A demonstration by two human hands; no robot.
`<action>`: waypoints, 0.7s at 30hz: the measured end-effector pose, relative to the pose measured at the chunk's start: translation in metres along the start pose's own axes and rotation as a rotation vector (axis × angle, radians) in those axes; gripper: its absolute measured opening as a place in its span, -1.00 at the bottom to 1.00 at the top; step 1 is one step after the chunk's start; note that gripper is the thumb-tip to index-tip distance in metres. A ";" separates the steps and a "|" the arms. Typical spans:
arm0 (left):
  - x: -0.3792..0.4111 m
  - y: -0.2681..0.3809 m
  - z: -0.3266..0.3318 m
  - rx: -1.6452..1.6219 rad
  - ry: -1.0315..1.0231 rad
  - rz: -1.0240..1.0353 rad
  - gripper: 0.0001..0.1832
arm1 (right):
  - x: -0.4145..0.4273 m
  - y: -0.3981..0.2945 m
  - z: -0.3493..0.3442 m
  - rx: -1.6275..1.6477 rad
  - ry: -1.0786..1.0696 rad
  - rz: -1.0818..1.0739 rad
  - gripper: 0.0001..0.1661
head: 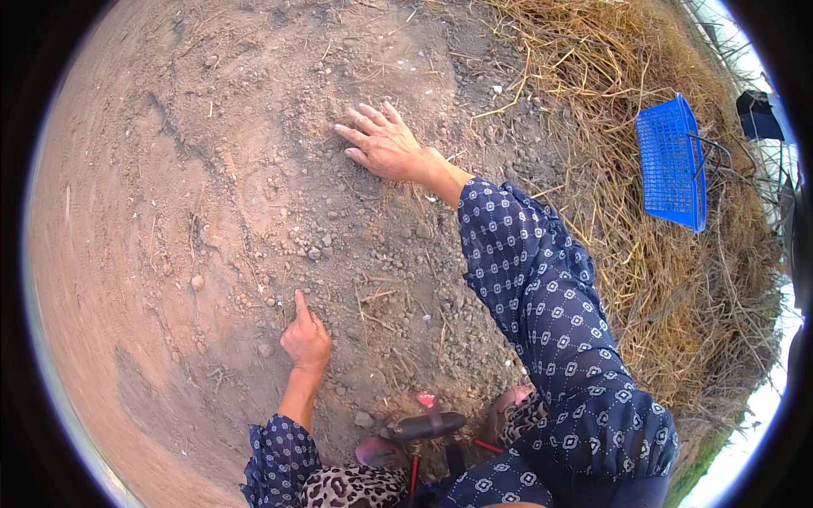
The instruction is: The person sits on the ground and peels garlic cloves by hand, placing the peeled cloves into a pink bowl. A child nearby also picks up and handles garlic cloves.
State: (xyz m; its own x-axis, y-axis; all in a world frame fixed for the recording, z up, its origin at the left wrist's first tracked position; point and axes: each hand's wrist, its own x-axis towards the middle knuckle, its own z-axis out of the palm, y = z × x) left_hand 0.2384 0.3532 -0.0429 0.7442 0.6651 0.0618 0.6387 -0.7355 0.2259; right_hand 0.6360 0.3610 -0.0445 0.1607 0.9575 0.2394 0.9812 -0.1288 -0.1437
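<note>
My right hand (383,143) is spread palm down at or just above loose, crumbly soil (394,235), fingers apart and nothing visible in them. Lower left, my left hand (307,340) extends its index finger over the ground. Its other fingers are curled under, so whatever may be inside them is hidden. Small clods (317,247) and bits of dry stem are scattered between the two hands. Both forearms wear dark blue patterned sleeves (540,273).
A blue plastic basket (667,165) with a dark handle rests tilted on dry straw (610,70) at the right. Close to my body, a dark object with a red-tipped strap (429,422) lies between my shoes (381,452). Dry twigs (730,298) lie at the far right.
</note>
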 end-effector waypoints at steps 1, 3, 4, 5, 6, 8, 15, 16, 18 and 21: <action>0.000 0.001 0.000 0.003 -0.001 -0.003 -0.32 | -0.014 0.019 -0.013 0.018 0.176 0.026 -0.47; -0.001 0.001 0.000 0.017 -0.006 -0.013 -0.32 | -0.040 0.065 -0.043 0.018 0.425 0.230 -0.70; -0.001 0.001 0.000 0.025 -0.012 -0.015 -0.32 | -0.047 0.089 -0.055 -0.047 0.394 0.484 -0.78; -0.001 0.000 0.001 0.045 -0.026 -0.027 -0.32 | -0.055 0.112 -0.066 0.067 0.426 0.702 -0.79; -0.001 0.000 0.002 0.025 -0.018 -0.014 -0.31 | -0.062 0.134 -0.074 0.155 0.468 0.871 -0.78; -0.001 -0.001 0.002 0.019 -0.019 -0.019 -0.31 | -0.072 0.165 -0.078 0.129 0.352 1.086 -0.68; -0.003 -0.004 0.001 0.014 -0.033 0.017 -0.32 | -0.074 0.205 -0.080 0.171 -0.157 0.929 -0.67; -0.002 -0.004 0.001 0.018 -0.027 0.019 -0.32 | -0.079 0.202 -0.082 0.258 -0.043 0.970 -0.69; -0.002 -0.004 0.002 0.011 -0.018 0.017 -0.32 | -0.092 0.198 -0.091 0.378 0.072 0.913 -0.69; -0.002 -0.004 0.003 -0.002 -0.027 0.009 -0.32 | -0.114 0.183 -0.096 0.396 0.169 0.923 -0.70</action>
State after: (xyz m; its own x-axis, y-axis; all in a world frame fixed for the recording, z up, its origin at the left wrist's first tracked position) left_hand 0.2348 0.3546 -0.0468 0.7548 0.6549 0.0376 0.6317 -0.7412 0.2272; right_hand 0.8077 0.2031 -0.0057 0.8801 0.4747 0.0019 0.3653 -0.6747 -0.6414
